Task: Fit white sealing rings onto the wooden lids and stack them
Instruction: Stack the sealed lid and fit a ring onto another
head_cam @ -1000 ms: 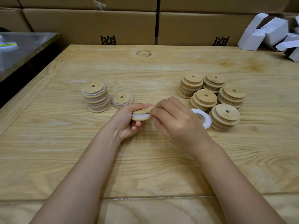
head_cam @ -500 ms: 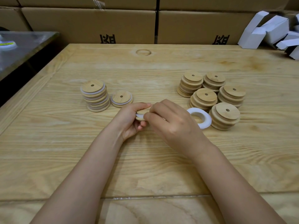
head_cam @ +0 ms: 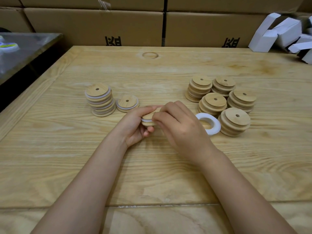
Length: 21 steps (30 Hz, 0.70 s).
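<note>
My left hand [head_cam: 135, 127] grips a round wooden lid [head_cam: 148, 119] just above the table, with a white sealing ring showing around its edge. My right hand [head_cam: 180, 129] pinches the same lid and ring from the right and hides most of it. At the left stands a tall stack of ringed lids [head_cam: 100, 100], and beside it a short stack of ringed lids [head_cam: 127, 103]. Several stacks of bare wooden lids [head_cam: 221, 103] stand at the right. A pile of loose white rings [head_cam: 211, 123] lies next to them, partly behind my right hand.
The wooden table [head_cam: 152, 166] has a raised border along its left side. Cardboard boxes [head_cam: 94, 27] line the far edge. White folded cartons [head_cam: 278, 32] are heaped at the back right. A dark metal surface [head_cam: 25, 49] lies to the left.
The lid has tilted in my hands, and my right fingers have shifted left around its rim, working along the white ring. The stacks have not moved.
</note>
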{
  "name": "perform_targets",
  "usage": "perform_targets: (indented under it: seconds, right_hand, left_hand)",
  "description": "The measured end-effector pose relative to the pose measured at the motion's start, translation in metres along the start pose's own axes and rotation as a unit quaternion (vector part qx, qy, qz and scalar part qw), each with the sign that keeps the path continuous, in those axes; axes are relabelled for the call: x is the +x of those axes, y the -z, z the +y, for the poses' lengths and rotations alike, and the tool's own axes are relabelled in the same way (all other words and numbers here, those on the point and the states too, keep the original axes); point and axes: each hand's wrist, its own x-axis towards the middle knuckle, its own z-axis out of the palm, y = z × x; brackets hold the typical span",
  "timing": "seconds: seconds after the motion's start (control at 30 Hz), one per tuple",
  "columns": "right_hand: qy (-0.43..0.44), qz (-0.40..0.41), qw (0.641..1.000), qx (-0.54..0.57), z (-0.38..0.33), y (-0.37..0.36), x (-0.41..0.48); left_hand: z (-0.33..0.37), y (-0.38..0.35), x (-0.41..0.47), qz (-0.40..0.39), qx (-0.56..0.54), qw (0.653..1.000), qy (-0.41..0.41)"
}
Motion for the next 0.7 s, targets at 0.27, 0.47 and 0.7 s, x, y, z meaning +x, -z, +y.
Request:
perform_targets:
  seconds: [0.27, 0.47, 0.7]
  right_hand:
    - [-0.260, 0.007, 0.951, 0.167, 0.011, 0.007, 0.002]
    - [-0.349, -0.009, 0.914, 0.206, 0.015, 0.004, 0.001]
    - [-0.397, -0.013, 0.883, 0.251, 0.017, 0.002, 0.000]
  left_hand:
    - [-0.002, 0.005, 0.002, -0.038, -0.070, 0.995, -0.059]
    - [-0.002, 0.007, -0.002, -0.083, -0.053, 0.992, -0.084]
    - [-0.008, -0.004, -0.001, -0.017, 0.012, 0.989, -0.143]
